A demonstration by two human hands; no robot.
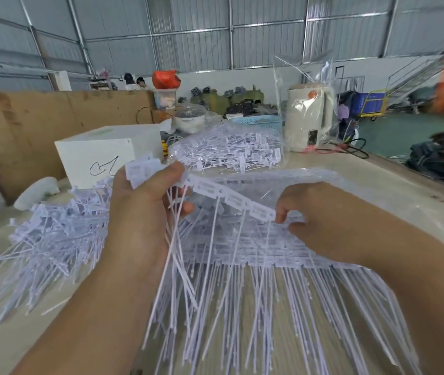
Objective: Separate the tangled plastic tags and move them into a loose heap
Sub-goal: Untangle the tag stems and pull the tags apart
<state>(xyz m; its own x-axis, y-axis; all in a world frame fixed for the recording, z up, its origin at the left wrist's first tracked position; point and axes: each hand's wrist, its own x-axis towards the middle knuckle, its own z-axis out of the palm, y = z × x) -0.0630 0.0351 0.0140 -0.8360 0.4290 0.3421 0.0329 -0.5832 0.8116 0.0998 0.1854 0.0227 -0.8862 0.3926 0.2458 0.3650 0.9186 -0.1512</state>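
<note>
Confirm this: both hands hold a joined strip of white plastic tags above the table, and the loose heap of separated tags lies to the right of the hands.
Wrong side. The head view shows the loose heap lying left of the hands. The rest stands: the left hand and right hand hold the joined strip of tags above the table.

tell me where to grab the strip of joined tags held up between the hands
Grip the strip of joined tags by its flat heads, from above at each end, as the left hand and right hand do; the thin tails hang loose below.
</note>
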